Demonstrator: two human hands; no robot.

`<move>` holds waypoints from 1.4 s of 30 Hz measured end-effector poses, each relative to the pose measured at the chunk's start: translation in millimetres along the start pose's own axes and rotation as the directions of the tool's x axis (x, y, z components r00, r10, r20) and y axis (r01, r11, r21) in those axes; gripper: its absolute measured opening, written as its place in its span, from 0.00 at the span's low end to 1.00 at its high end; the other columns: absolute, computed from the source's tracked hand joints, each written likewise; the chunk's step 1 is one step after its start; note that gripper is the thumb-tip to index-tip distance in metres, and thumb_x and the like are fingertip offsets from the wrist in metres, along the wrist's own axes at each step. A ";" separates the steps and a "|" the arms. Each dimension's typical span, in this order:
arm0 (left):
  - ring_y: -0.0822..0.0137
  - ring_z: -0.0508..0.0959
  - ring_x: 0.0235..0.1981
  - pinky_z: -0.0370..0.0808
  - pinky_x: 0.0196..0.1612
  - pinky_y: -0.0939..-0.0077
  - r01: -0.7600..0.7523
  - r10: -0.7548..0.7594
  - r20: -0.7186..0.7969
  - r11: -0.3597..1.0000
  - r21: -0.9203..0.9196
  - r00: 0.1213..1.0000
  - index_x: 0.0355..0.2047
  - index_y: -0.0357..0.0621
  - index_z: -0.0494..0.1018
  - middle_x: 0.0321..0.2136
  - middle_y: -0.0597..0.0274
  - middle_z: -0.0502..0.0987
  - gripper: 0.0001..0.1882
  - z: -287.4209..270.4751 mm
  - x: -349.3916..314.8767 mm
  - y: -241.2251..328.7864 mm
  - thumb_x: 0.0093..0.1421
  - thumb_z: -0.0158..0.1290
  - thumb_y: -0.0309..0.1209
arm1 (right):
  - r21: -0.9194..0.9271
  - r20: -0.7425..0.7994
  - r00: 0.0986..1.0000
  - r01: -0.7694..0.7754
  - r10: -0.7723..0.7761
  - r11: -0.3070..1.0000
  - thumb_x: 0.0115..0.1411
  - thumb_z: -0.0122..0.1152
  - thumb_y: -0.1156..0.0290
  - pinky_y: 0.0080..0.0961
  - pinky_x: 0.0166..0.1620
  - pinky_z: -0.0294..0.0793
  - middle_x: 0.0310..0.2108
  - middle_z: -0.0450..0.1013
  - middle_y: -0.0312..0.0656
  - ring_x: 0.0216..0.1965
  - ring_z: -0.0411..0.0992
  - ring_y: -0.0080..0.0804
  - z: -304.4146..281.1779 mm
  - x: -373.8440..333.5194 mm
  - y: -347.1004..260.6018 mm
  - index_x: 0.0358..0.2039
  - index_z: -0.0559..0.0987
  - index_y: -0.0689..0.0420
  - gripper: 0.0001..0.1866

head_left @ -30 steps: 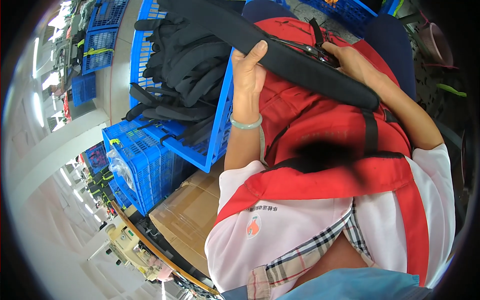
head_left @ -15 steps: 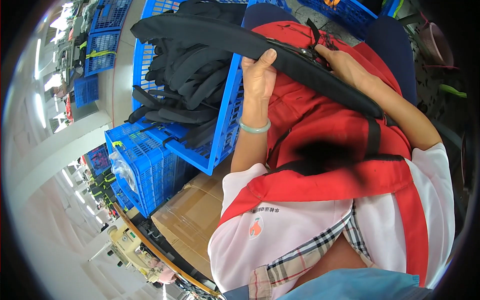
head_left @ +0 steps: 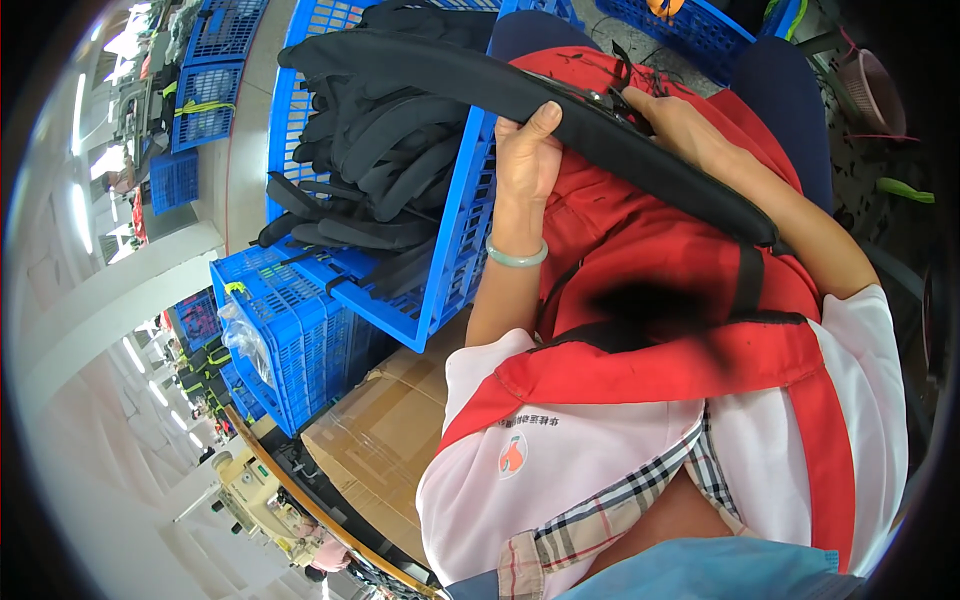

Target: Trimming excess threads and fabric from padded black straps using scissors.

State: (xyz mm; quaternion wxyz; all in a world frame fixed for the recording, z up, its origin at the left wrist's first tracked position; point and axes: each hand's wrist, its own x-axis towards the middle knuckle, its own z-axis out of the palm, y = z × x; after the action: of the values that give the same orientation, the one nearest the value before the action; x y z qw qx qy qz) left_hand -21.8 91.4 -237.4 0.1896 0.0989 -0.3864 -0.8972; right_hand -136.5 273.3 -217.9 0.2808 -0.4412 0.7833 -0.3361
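A long black padded strap (head_left: 400, 78) lies slantwise across my lap, its far-left end over the crate. My left hand (head_left: 530, 155) is closed on its near edge, thumb on top and the other fingers beneath. My right hand (head_left: 685, 130) is closed beside the strap's far edge, its fingertips by a small dark piece with a metallic glint (head_left: 597, 98). What these fingers hold is partly hidden. Under the strap a red apron (head_left: 610, 225) covers my lap, with loose black threads (head_left: 655, 80) on it.
On the left a blue crate (head_left: 452, 235) holds a heap of similar black straps (head_left: 390, 150). Another blue crate (head_left: 305, 345) and a cardboard box (head_left: 385, 410) stand nearer. A blue crate (head_left: 680, 40) is ahead, and a pink basket (head_left: 868, 90) at the right.
The strap and my left hand have shifted slightly right and nearer. My right hand has moved a little left along the strap's far edge.
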 end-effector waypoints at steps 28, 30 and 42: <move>0.59 0.76 0.48 0.75 0.44 0.62 0.134 -0.133 -0.025 0.991 0.019 0.991 0.53 0.46 0.68 0.49 0.57 0.74 0.16 51.4 73.8 -38.4 0.66 0.51 0.34 | 0.965 -0.224 0.845 0.263 0.486 -0.013 0.58 0.66 0.70 0.12 0.24 0.63 0.24 0.70 0.27 0.20 0.63 0.13 -107.3 63.2 147.1 0.32 0.77 0.53 0.05; 0.59 0.78 0.45 0.77 0.41 0.63 0.105 -0.104 -0.059 0.994 0.013 0.993 0.48 0.44 0.72 0.45 0.58 0.76 0.11 53.8 77.1 -40.1 0.66 0.50 0.31 | 0.948 -0.299 0.859 0.317 0.416 0.026 0.59 0.65 0.69 0.14 0.26 0.63 0.22 0.68 0.27 0.21 0.64 0.14 -108.9 58.4 147.6 0.30 0.76 0.52 0.06; 0.58 0.78 0.45 0.75 0.44 0.63 0.128 -0.126 -0.059 0.991 0.033 0.990 0.48 0.44 0.73 0.45 0.56 0.77 0.11 53.1 82.0 -44.1 0.67 0.48 0.31 | 0.977 -0.151 0.864 0.204 0.481 -0.059 0.62 0.63 0.64 0.14 0.29 0.63 0.21 0.64 0.28 0.24 0.62 0.16 -84.1 59.3 132.3 0.25 0.72 0.51 0.11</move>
State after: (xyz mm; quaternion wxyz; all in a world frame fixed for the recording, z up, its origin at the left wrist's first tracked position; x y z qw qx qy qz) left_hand -125.1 119.8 -236.0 0.1410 0.1523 -0.3900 -0.8971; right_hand -291.8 295.4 -277.0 0.3479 0.0826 0.3764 -0.8547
